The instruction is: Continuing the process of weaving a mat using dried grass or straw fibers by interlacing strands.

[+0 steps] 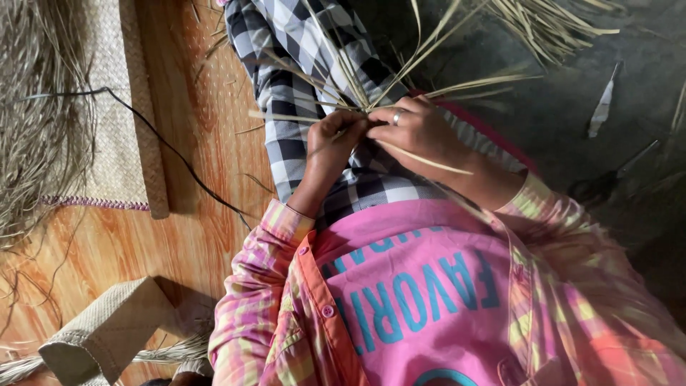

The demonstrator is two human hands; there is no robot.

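Pink printed cloth of a shirt front [421, 286], framed by an open pink-and-yellow plaid overshirt [264, 322], fills the nearest part of the view. Just beyond it, over a lap covered in black-and-white checked fabric [300, 86], both hands meet on a bundle of thin, pale dried leaf strips [371, 93]. The strips cross between the hands and fan away from the body in long, stiff blades, some reaching toward the dark floor [572, 107].

The left hand [336, 143] is curled shut around the strips where they gather, its fingers folded in toward the palm. The right hand [421, 132], with a silver ring [396, 118] on one finger, pinches the same strips from the other side, its fingertips touching those of the left hand; one strip slants out under its palm.

Farther out, a thin black cord [171, 154] runs across the orange wood-patterned floor [200, 236]. Beside it lies a flat woven straw mat [118, 107] with a loose, frayed fringe of fibres [36, 114]. A small woven straw piece with a folded edge [107, 332] sits near the plaid elbow. On the dark floor, well apart from the hands, lies another loose heap of pale strips [550, 25].
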